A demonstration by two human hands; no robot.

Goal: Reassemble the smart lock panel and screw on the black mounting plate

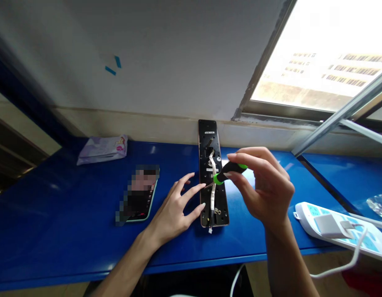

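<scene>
A long black panel (pixel 220 202) lies on the blue desk, one end toward the wall. White wrapped cable (pixel 213 198) runs along its middle and ends in a small white connector over the near edge. My right hand (pixel 263 185) grips a black and green screwdriver (pixel 229 171) by its handle, thumb and fingers closed. The shaft slants down left to the panel's left side; its very tip is hard to make out. My left hand (pixel 178 206) rests at the panel's left edge with fingers spread, the index fingertip close to the screwdriver tip.
A phone (pixel 141 202) lies on the blue desk (pixel 86 231) at left. Behind it is a pale purple packet (pixel 102 148). On the right sits a white power strip (pixel 305 210) with a plugged-in charger (pixel 330 225) and cable. A metal frame bar (pixel 339 117) slants up there.
</scene>
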